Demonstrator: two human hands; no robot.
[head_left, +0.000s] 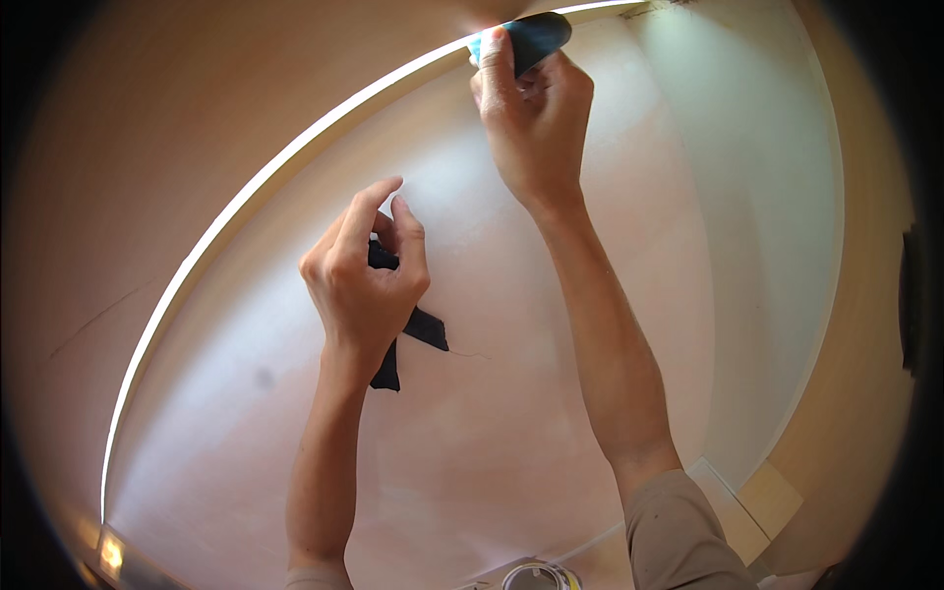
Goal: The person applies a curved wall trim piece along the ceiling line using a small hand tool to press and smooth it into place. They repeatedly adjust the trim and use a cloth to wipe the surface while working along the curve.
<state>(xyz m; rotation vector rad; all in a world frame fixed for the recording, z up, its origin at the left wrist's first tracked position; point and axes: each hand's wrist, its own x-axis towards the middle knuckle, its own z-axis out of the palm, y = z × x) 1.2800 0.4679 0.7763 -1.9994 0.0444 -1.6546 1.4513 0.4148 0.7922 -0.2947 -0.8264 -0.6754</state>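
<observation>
My right hand (pixel 536 128) is near the top, its fingers closed on a dark teal, rounded pad (pixel 536 39) at a lit, curved edge (pixel 236 202). My left hand (pixel 362 280) is lower and left of it, over the pale pinkish panel (pixel 511 413), with fingers curled round a black cloth (pixel 425 327) and the index finger partly raised. Loose ends of the cloth show below that hand, with a thin thread trailing to the right.
A beige wooden wall (pixel 118 216) borders the lit edge. On the right are a pale side panel (pixel 757 197) and a dark elongated piece (pixel 908 300). A small wooden board (pixel 772 497) sits low right, and a round rimmed object (pixel 541 580) shows at the bottom edge.
</observation>
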